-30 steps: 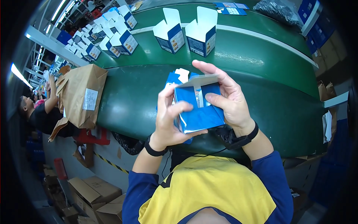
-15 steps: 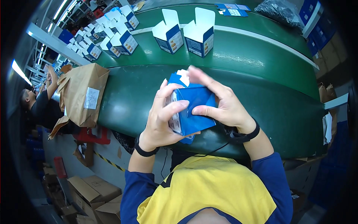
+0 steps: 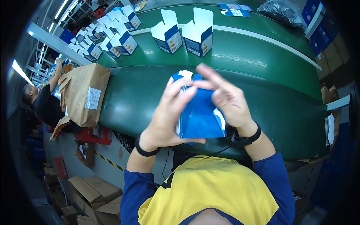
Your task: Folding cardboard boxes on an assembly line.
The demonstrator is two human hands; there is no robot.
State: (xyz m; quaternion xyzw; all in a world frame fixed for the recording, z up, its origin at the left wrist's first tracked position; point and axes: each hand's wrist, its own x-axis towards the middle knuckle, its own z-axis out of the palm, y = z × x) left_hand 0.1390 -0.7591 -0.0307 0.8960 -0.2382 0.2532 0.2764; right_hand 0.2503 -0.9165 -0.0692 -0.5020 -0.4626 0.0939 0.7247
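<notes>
From where I'm standing, the person's left hand (image 3: 159, 118) is gripping a blue box (image 3: 202, 122) from its left side, the fingers closing around it and their tips showing beneath its near edge; the right hand (image 3: 230, 103) is hovering at the box's far right, its fingers standing loosely spread and blurring, and I cannot tell whether they are touching the blue card; the box is sitting up in front of the person's chest, over the near edge of the dark green tabletop (image 3: 285, 112); just behind it, a white flap (image 3: 186, 74) is poking out beside some blue cardboard (image 3: 197, 77); farther back, two open boxes (image 3: 198, 41) are standing side by side on the lighter green belt (image 3: 247, 52), their white lids rising, and more are crowding to the left; a brown paper bag (image 3: 80, 101) is leaning at the tabletop's left end, a co-worker (image 3: 45, 101) standing beyond it.
</notes>
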